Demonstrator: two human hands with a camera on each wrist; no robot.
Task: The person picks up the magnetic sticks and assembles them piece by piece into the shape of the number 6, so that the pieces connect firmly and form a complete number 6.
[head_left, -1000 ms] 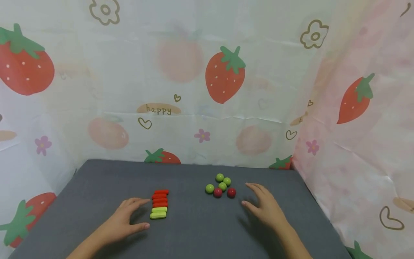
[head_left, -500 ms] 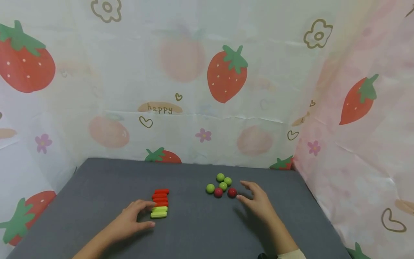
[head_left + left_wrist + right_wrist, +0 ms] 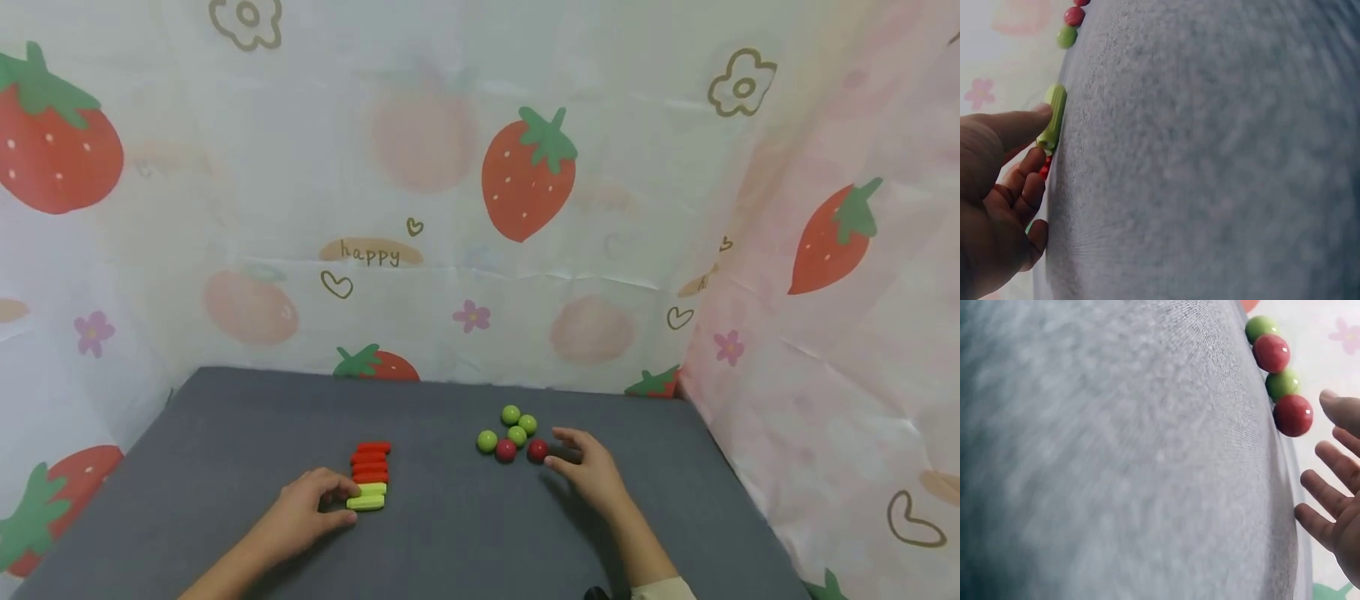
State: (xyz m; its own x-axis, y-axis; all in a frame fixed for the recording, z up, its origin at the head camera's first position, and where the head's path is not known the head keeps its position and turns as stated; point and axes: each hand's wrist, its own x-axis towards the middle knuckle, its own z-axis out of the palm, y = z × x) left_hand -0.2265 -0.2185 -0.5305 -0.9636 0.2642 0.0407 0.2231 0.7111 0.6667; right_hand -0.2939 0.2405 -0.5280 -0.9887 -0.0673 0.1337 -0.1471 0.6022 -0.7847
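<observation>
The left hand [image 3: 303, 512] is positioned at the left end of the two yellow-green sticks [image 3: 367, 503]. Its thumb and index finger are parted and bent slightly, one on either side of the end of the nearest stick. In the head view, the index fingertip overlaps the end of the second yellow-green stick. In the left wrist view, the thumb crosses in front of a yellow-green stick; whether it makes contact cannot be determined.

The right hand [image 3: 596, 475] is positioned at the right side of the ball group, with its thumb and fingers spread. The thumb tip is just beside the nearest red ball [image 3: 537, 451]; the right wrist view shows a gap between them. A pale sleeve [image 3: 663, 590] covers the forearm at the lower edge of the head view.

Four red sticks [image 3: 371, 457] lie beyond the yellow-green sticks. All six lie crosswise, forming one column that runs away from the person.

The second red ball [image 3: 506, 451] is located left of the first. Four green balls [image 3: 511, 414] are grouped beside and behind the red balls.

All sticks and balls rest on a dark grey table [image 3: 442, 550]. A pale strawberry-print cloth [image 3: 420, 50] hangs behind the table.
</observation>
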